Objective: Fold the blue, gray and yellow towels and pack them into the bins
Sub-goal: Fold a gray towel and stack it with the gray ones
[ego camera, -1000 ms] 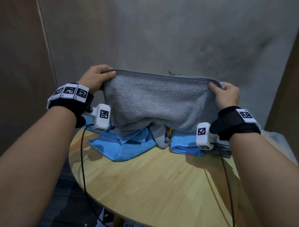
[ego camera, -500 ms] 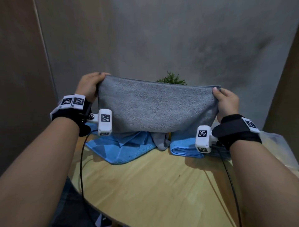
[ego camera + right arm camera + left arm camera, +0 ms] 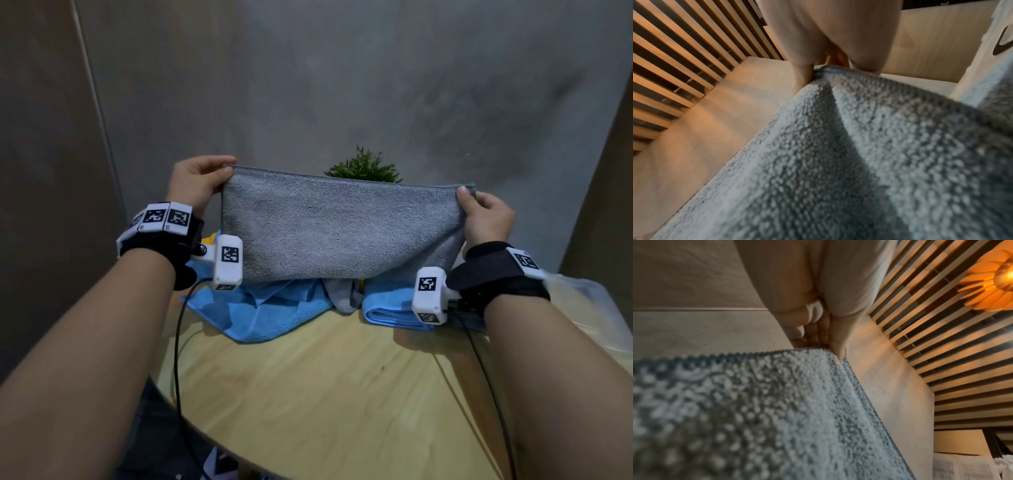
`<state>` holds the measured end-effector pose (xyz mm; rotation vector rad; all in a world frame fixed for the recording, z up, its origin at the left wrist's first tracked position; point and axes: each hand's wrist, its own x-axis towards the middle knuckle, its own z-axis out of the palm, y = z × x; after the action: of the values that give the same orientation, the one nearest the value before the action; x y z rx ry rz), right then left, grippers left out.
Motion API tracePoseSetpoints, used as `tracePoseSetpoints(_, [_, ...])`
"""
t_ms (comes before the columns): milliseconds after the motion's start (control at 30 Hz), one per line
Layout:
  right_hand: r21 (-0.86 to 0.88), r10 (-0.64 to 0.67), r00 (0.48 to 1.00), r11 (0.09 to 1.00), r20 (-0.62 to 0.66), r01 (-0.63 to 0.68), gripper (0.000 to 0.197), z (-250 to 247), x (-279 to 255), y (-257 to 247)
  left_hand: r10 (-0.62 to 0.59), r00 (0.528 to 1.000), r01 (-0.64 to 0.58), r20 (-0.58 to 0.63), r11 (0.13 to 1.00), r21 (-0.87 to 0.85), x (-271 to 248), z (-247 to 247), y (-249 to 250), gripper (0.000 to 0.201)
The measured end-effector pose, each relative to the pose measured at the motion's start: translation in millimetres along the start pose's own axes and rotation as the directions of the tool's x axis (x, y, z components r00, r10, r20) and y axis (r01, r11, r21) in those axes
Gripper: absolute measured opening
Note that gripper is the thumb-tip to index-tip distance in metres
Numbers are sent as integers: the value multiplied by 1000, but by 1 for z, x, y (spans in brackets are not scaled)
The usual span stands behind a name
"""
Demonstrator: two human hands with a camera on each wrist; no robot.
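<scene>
Gray towel (image 3: 339,226) held doubled above the bench (image 3: 342,383), left hand (image 3: 197,181) and right hand (image 3: 486,216) each pinching a top corner. Likely next: fold across again, then bin it.

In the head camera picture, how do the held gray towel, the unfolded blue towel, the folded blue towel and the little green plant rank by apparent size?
1. gray towel, though nearest the camera
2. unfolded blue towel
3. folded blue towel and green plant: both partly hidden, too alike to rank

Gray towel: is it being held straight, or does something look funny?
A bit crooked: the gray towel hangs doubled between the left hand and right hand, top edge sloping down rightward, with a diagonal crease at the lower right.
</scene>
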<state>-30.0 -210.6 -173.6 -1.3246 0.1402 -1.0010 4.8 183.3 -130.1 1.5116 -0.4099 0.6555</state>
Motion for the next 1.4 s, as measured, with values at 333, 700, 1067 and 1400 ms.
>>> tracePoseSetpoints(333, [-30, -44, 997, 998, 69, 47, 21, 3, -5, -5, -4, 997, 9, -71, 998, 65, -1, 3, -6, 31])
tracePoseSetpoints(700, [18, -80, 997, 997, 13, 79, 7, 6, -9, -16, 127, 977, -97, -173, 980, 171, 7, 6, 2, 26])
tracePoseSetpoints(1067, [-494, -96, 987, 857, 130, 149, 9, 22, -30, -38, 130, 959, -32, -254, 934, 356, -7, 51, 22, 29])
tracePoseSetpoints(1400, [-130, 147, 839, 987, 524, -92, 15, 39, -83, -59, 86, 993, -74, -86, 989, 126, -63, 127, 17, 20])
